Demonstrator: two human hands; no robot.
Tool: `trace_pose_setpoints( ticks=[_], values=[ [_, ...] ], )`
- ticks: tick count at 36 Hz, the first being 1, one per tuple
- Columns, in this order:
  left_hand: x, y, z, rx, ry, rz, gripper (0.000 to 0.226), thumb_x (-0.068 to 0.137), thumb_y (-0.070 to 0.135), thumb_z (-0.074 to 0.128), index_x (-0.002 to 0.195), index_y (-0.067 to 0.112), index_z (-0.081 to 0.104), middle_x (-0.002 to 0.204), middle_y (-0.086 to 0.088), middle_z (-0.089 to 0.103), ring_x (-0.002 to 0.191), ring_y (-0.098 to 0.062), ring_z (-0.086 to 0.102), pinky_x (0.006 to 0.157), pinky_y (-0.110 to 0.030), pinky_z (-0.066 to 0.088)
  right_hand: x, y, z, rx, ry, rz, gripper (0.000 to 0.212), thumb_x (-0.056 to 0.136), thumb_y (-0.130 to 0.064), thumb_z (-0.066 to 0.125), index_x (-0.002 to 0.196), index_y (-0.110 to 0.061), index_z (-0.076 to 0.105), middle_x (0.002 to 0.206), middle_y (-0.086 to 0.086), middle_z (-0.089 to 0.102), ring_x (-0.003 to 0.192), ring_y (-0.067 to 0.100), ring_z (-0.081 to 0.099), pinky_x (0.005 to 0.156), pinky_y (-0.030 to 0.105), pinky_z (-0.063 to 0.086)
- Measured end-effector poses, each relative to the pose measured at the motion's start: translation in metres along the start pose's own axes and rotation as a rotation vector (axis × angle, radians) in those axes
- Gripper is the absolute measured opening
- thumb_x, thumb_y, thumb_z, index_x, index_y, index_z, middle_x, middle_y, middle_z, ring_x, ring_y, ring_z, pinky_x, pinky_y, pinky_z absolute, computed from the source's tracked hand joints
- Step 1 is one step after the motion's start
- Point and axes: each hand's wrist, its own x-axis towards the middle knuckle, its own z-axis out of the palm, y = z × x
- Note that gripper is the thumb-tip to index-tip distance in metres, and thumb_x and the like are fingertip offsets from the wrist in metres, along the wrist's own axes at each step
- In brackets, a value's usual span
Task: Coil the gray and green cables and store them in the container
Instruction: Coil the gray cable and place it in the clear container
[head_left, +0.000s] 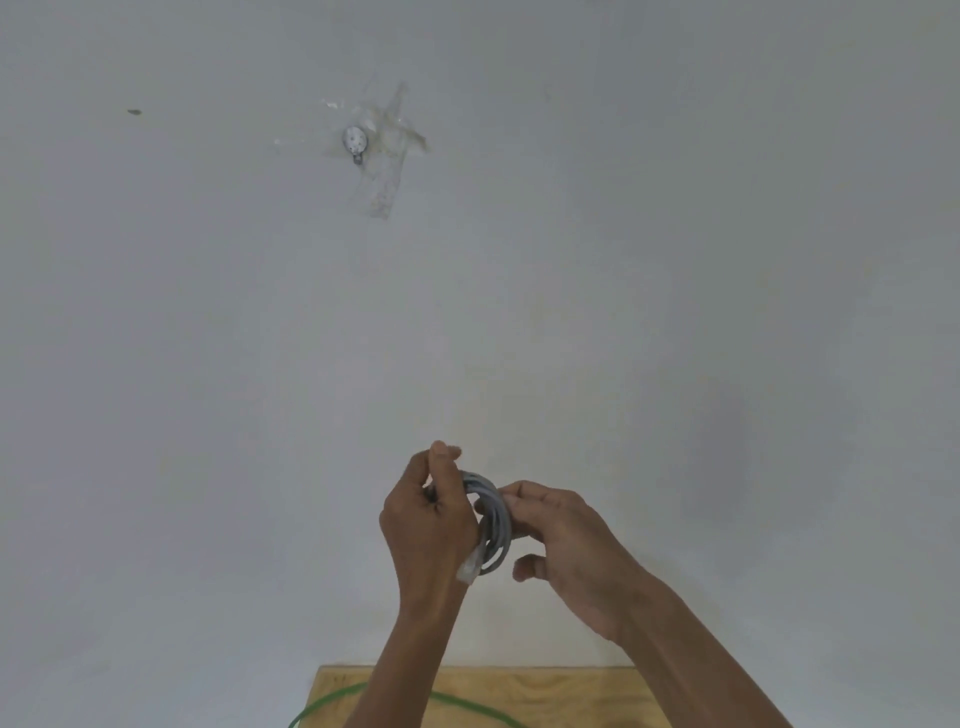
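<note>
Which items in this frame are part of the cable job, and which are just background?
Job items:
- gray cable, coiled, held up between left hand and right hand
- green cable, loose on the wooden board

Background:
- wall
- taped metal fitting on the wall
- small dark mark on the wall

No container shows in this view.

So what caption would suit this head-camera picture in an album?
Both hands, left and right, hold the coiled gray cable above a wooden board with the green cable.
</note>
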Motion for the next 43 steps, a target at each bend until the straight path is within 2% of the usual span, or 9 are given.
trace_pose_setpoints(
  ticks=[7, 12, 17, 21, 25, 29, 33, 39, 43],
  values=[
    [0.002, -0.005, -0.002, -0.042, -0.042, -0.094, 0.057, 0.1, 0.038, 0.054, 0.059, 0.0, 0.059, 0.047, -0.003, 0.033, 0.046, -0.016, 0.029, 0.053, -0.034, 0.033, -0.006, 0.007, 0.001, -0.468, 0.172, -0.219, 0.031, 0.093, -0.013, 0.052, 0.109, -0.032, 0.071, 0.107, -0.021, 0.066, 0.095, 0.004, 0.064, 0.075, 0.026, 0.055],
    [0.006, -0.009, -0.006, -0.064, -0.045, -0.167, 0.062, 0.099, 0.04, 0.056, 0.061, -0.008, 0.047, 0.05, -0.01, 0.028, 0.049, -0.019, 0.029, 0.055, -0.037, 0.031, -0.022, 0.009, 0.01, -0.678, 0.136, -0.46, 0.064, 0.083, -0.015, 0.06, 0.138, -0.044, 0.045, 0.137, -0.027, 0.043, 0.124, -0.002, 0.045, 0.088, 0.014, 0.047],
    [0.005, -0.015, -0.008, -0.041, -0.104, -0.185, 0.059, 0.101, 0.039, 0.052, 0.051, 0.009, 0.063, 0.049, -0.006, 0.063, 0.049, -0.029, 0.056, 0.059, -0.041, 0.05, -0.019, 0.013, 0.016, -0.899, 0.123, -0.764, 0.025, 0.087, -0.026, 0.068, 0.11, -0.035, 0.07, 0.121, -0.019, 0.055, 0.115, 0.005, 0.045, 0.09, 0.024, 0.049],
    [0.005, -0.023, -0.009, 0.028, -0.109, -0.169, 0.066, 0.098, 0.053, 0.049, 0.056, 0.003, 0.058, 0.052, -0.018, 0.059, 0.053, -0.04, 0.056, 0.056, -0.049, 0.052, -0.014, 0.001, 0.017, -0.724, 0.109, -0.781, 0.009, 0.086, -0.024, 0.073, 0.095, -0.021, 0.073, 0.086, -0.01, 0.065, 0.083, 0.012, 0.058, 0.074, 0.032, 0.053],
    [-0.007, -0.014, -0.009, 0.151, -0.127, -0.005, 0.063, 0.101, 0.039, 0.051, 0.043, 0.017, 0.038, 0.037, 0.007, 0.03, 0.039, -0.011, 0.03, 0.047, -0.022, 0.028, -0.005, -0.037, 0.003, -0.263, 0.083, -0.656, 0.007, 0.081, -0.004, 0.076, 0.081, 0.0, 0.071, 0.074, -0.006, 0.069, 0.066, 0.012, 0.064, 0.067, 0.021, 0.052],
    [-0.008, -0.01, -0.006, 0.1, -0.105, -0.073, 0.062, 0.102, 0.04, 0.048, 0.048, 0.013, 0.062, 0.039, 0.002, 0.052, 0.04, -0.008, 0.043, 0.051, -0.024, 0.04, 0.017, -0.042, -0.02, 0.001, 0.182, -0.585, 0.007, 0.084, -0.006, 0.073, 0.081, 0.0, 0.07, 0.068, 0.004, 0.064, 0.061, 0.018, 0.056, 0.065, 0.024, 0.052],
    [-0.002, 0.0, -0.007, -0.007, -0.098, -0.162, 0.066, 0.102, 0.041, 0.048, 0.052, 0.0, 0.061, 0.04, -0.001, 0.055, 0.041, -0.009, 0.046, 0.056, -0.032, 0.041, 0.033, -0.014, -0.033, 0.283, 0.22, -0.377, 0.015, 0.071, -0.01, 0.079, 0.08, -0.005, 0.069, 0.078, 0.012, 0.061, 0.067, 0.021, 0.058, 0.066, 0.026, 0.054],
    [0.0, 0.005, -0.005, -0.09, -0.109, -0.336, 0.063, 0.102, 0.042, 0.049, 0.047, 0.01, 0.056, 0.034, 0.01, 0.04, 0.039, -0.012, 0.038, 0.051, -0.029, 0.03, 0.03, 0.029, -0.026, 0.134, 0.244, -0.311, 0.017, 0.073, -0.011, 0.08, 0.077, -0.005, 0.064, 0.075, 0.012, 0.068, 0.068, 0.022, 0.065, 0.065, 0.034, 0.053],
    [0.0, 0.009, -0.002, -0.114, -0.108, -0.343, 0.062, 0.102, 0.041, 0.048, 0.052, 0.007, 0.06, 0.034, 0.01, 0.043, 0.037, -0.009, 0.041, 0.051, -0.028, 0.032, 0.027, 0.032, -0.006, -0.005, 0.191, -0.371, 0.023, 0.081, -0.037, 0.076, 0.092, -0.017, 0.075, 0.089, 0.016, 0.073, 0.084, 0.037, 0.067, 0.077, 0.05, 0.055]
  ],
)
